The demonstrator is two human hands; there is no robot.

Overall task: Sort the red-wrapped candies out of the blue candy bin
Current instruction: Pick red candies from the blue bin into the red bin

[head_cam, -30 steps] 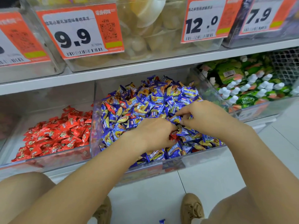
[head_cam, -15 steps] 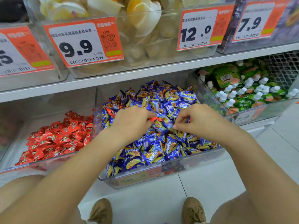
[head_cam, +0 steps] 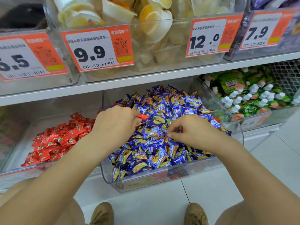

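The left hand (head_cam: 116,123) has its fingers curled round a red-wrapped candy (head_cam: 142,117), of which only a glossy crinkled end pokes out past the fingertips. The right hand (head_cam: 193,129) is bent at the knuckles with its fingertips (head_cam: 169,135) dug among the blue wrappers; whether they pinch anything cannot be told (a speck of red shows at the knuckles, too small to name).

Both hands work over the blue candy bin (head_cam: 146,179), a clear plastic tub with a rounded front lip, heaped with blue candies (head_cam: 162,153) in shiny twisted foil, blue and yellow. A few red wrappers peek from the heap near its right edge.

Just beside it on the left stands another clear bin (head_cam: 19,171), holding a flat layer of red candies (head_cam: 55,142) in creased foil. To the right, a third bin (head_cam: 253,120) holds green pouches (head_cam: 243,96) with white screw caps.

On the white shelf (head_cam: 146,80) above, a clear tub (head_cam: 162,62) is filled with pale cup-shaped jellies, and orange price tags read 9.9 (head_cam: 97,47), 12.0 (head_cam: 209,36) and 7.9 (head_cam: 261,29).
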